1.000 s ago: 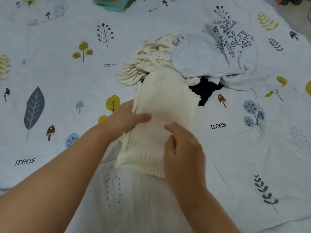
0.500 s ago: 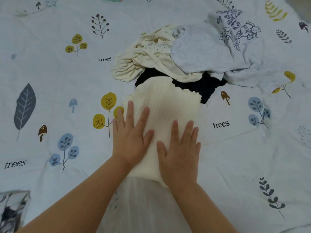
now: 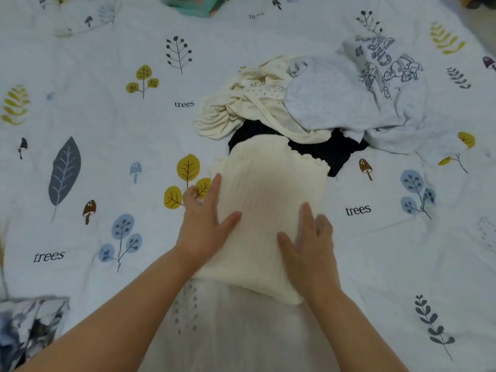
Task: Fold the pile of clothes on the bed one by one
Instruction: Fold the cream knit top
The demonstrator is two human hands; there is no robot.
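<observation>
A bed covered by a pale blue sheet printed with leaves, mushrooms and the word "trees" fills the view. At the near left corner, well to the left of the hands, a dark grey and white patterned cloth is seen, cut off by the edge. Just in front of the viewer, a cream ribbed top is laid flat on the bed in a folded, upright strip, its frilled hem at the far end.

The top is pressed by both hands. The left hand is laid on the left edge of the top, with fingers straight and spread, part of them lying over the sheet beside the fabric; nothing is gripped. The right hand is laid flat on the right side of the top, its fingers straight and close together, with nothing pinched. Both hands are blurred slightly.

Just beyond the fingertips, the far end of the top overlaps a black garment. Past that, the rest of the pile is heaped: a crumpled cream garment beyond the left hand, and a light grey sweatshirt with a dark printed drawing beyond the right hand. Farthest off, at the top edge, a teal folded stack is partly seen.
</observation>
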